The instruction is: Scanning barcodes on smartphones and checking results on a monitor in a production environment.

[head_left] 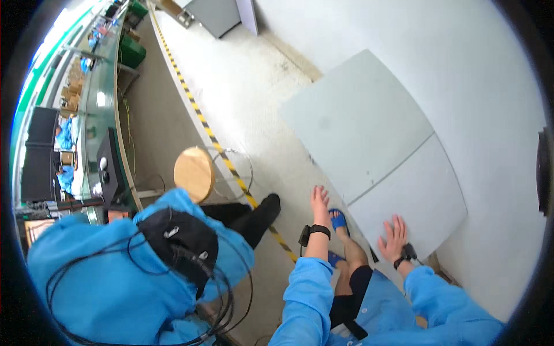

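My right hand (393, 239) rests on or just above the pale grey-white tabletop (412, 199), fingers stretched out and nothing in it. My left hand (319, 199) hangs in the air beside the left edge of that table, its fingers apart and holding nothing. Each wrist wears a black band, the left one (319, 230) carrying a small dark box. Two tops meet at a dark seam, and the farther one (358, 115) is slightly greener. Whether my right palm presses on the surface, I cannot tell.
At my left sits a co-worker in a blue coat (104, 277) with a black bag (179, 242) and looped cables. A round wooden stool (194, 173) stands ahead of them. Yellow-black floor tape (199, 112) runs past a long workbench (98, 109). A white wall (461, 69) borders the table's right.
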`<action>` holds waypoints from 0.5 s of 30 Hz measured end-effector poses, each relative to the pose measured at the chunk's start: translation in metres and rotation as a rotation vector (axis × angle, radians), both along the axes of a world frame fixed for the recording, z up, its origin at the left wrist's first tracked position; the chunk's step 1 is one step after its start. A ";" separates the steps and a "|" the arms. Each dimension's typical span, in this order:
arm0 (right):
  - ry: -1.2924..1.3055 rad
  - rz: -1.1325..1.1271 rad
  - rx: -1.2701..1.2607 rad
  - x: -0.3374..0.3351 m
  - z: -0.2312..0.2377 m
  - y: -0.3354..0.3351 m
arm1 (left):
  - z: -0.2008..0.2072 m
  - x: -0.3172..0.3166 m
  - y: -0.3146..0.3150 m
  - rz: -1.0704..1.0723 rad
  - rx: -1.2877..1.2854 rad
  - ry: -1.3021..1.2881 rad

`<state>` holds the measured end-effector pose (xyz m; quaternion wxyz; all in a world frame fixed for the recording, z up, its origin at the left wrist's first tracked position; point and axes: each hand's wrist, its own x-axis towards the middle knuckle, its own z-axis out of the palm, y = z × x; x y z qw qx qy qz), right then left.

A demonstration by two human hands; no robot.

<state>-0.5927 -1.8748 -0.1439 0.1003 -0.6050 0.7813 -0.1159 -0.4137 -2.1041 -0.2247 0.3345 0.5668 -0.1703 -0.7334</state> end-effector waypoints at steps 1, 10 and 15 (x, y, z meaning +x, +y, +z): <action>-0.003 0.002 0.023 -0.001 -0.002 0.001 | -0.006 -0.007 -0.022 -0.019 -0.094 -0.035; -0.049 -0.010 0.055 -0.006 -0.018 0.008 | -0.072 -0.005 -0.102 -0.235 -0.063 -0.055; -0.053 -0.027 0.113 -0.003 -0.012 -0.003 | -0.071 0.011 -0.102 -0.085 -0.022 -0.053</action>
